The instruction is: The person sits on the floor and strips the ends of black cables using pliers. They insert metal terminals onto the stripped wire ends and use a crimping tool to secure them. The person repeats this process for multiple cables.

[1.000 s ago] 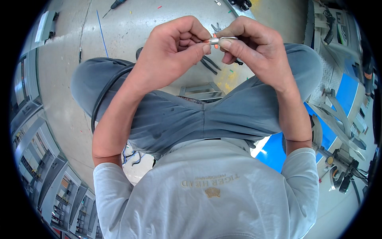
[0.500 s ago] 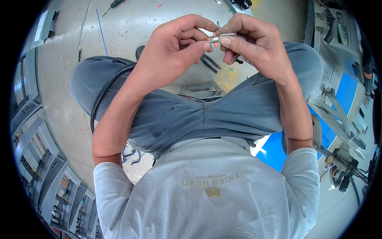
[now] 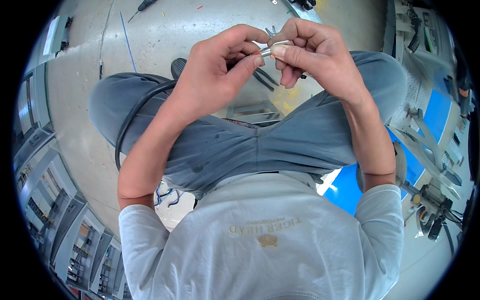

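My left hand (image 3: 215, 70) is closed, pinching the end of a thick black cable (image 3: 142, 105) whose coppery strands (image 3: 257, 52) show at the fingertips. Between thumb and fingers of my right hand (image 3: 320, 60) is a silver cable lug (image 3: 267, 51), its barrel pointing left. The lug's barrel meets the copper strands; how far they reach inside is hidden. Back from my left hand, the cable arches over my left thigh. A tool with black handles (image 3: 265, 80) lies on the floor below, partly covered by my hands.
A screwdriver (image 3: 145, 5) and a thin blue rod (image 3: 127, 42) lie on the far floor. Grey metal cabinets (image 3: 65, 200) line the left. On the right are a blue panel (image 3: 435, 117) and a metal stand with clamps (image 3: 430, 200). Blue and black wires (image 3: 167, 195) lie beside my left hip.
My left hand has shifted slightly down, and the lug now tilts more, its right end higher. The cable's arch over my left thigh has moved a little.
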The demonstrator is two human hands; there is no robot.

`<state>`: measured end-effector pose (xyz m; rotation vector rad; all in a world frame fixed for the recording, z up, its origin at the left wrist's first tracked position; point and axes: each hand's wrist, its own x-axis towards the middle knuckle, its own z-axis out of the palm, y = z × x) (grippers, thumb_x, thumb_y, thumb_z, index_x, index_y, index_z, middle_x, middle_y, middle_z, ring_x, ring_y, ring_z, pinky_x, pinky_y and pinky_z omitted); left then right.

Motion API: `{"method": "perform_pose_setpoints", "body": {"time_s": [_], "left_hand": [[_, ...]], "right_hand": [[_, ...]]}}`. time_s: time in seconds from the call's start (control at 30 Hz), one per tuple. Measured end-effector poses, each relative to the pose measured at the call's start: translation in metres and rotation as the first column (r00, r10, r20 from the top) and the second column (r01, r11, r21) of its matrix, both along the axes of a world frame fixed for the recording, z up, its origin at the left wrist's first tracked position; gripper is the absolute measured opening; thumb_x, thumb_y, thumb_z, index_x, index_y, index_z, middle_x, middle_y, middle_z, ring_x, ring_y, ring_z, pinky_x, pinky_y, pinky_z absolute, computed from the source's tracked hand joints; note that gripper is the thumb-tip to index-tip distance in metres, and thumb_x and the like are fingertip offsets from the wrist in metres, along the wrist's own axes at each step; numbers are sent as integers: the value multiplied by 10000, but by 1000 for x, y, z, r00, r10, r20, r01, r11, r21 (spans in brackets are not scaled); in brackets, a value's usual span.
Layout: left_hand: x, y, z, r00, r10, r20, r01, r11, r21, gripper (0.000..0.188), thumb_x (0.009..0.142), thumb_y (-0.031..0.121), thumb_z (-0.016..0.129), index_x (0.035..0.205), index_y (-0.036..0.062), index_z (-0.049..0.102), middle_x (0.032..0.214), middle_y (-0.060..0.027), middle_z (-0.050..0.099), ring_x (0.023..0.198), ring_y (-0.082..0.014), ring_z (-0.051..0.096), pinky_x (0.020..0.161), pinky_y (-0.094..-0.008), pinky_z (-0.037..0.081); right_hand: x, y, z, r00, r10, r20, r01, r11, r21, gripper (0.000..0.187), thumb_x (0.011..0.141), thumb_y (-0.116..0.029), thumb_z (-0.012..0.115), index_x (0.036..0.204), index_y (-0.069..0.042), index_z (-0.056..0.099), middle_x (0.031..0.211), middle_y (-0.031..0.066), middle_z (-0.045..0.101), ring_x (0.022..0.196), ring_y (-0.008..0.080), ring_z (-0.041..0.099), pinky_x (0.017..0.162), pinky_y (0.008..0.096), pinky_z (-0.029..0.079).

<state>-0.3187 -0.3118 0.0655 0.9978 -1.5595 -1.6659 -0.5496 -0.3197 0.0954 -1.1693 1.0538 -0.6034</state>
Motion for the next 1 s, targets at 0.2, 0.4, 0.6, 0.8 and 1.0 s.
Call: {"method": "perform_pose_setpoints", "body": {"time_s": [0.2,0.4,0.6,0.8,1.0], "left_hand": [[-1,1,2,1000,21,4,-21,1000,-5,292,990,-25,621,1280,10,620,903,-32,720,793,-49,606,712,-231,498],[2,-1,5,996,-40,81,43,999,-32,349,996,18,655,1341,15,601,977,-32,719,809,-62,587,738,-226,496],[3,-2,15,995,-19,102,19,1000,4,337,998,30,657,1329,3,601,988,-39,727,819,-81,616,756,-238,513],[6,-5,27,995,-13,95,0,991,133,210,984,37,682,1182,-22,647,989,-55,721,868,-106,689,754,-258,535],[11,-2,31,993,17,115,-34,988,150,103,986,38,687,1061,-22,650,976,-53,709,894,-130,717,774,-265,549]], "right_hand": [[2,3,-5,997,-64,48,58,990,128,200,994,-173,689,999,26,664,787,57,693,642,130,710,574,254,579],[1,4,-7,998,-53,46,46,991,125,212,999,-174,682,1032,35,663,799,66,698,649,141,711,591,266,590],[3,8,-8,994,-61,92,56,997,51,187,1022,-156,660,1069,24,655,849,78,712,704,140,722,622,259,593],[2,9,-15,988,-51,149,44,998,49,212,1028,-166,665,1087,37,647,873,97,719,725,158,726,659,278,607],[5,10,-15,980,-66,185,58,997,47,215,1030,-173,671,1082,34,644,883,105,723,733,161,727,674,284,610]]}}
